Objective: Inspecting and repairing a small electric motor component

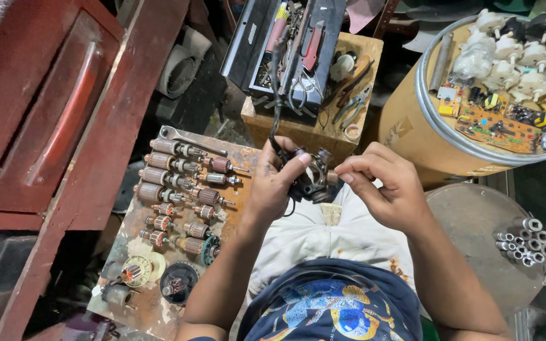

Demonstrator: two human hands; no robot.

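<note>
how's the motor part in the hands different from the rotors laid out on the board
The dark motor part is held up by the left hand and right hand, with a black cable attached; the rotors lie in rows on the rusty board, untouched. It is black; they show copper windings and shafts. Both are motor components.

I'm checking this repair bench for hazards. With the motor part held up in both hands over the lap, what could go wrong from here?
The black motor part is held in mid-air by the left hand and right hand; a slip might drop it or small pieces into the lap. Its dangling cable could snag on the open toolbox. An elbow might knock the armatures off the rusty board.
</note>
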